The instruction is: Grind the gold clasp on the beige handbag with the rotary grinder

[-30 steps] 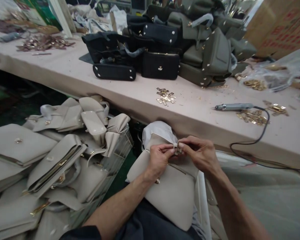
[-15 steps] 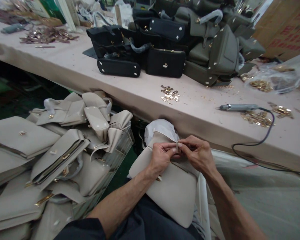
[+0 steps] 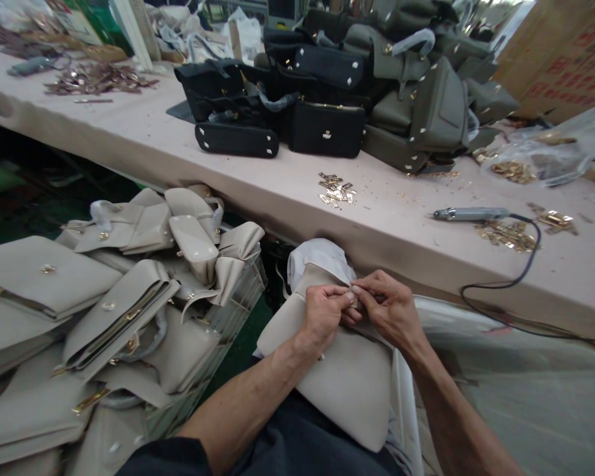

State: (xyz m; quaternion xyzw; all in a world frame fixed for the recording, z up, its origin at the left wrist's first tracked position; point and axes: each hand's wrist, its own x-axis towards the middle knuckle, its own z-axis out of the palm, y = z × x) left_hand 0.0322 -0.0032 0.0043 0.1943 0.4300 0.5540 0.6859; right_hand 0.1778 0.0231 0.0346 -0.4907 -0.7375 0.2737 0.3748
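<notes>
- Beige bag (image 3: 347, 383) lies at lower centre, below the bench (image 3: 391, 218).
- Left hand (image 3: 322, 314) and right hand (image 3: 389, 307) meet above it, fingers (image 3: 350, 297) pinched shut on its top edge.

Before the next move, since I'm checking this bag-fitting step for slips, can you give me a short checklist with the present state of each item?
1. Beige leather handbag rests steady on the lap: ok.
2. Left hand pinches at the bag's top edge: ok.
3. Right hand meets it fingertip to fingertip: ok.
4. Small fitting between the fingertips seated properly: cannot tell, the fingers hide it.
5. Spare gold metal clasps lie on the pink worktable: ok.
6. Grey corded hand tool lies on the table, apart from both hands: ok.
</notes>
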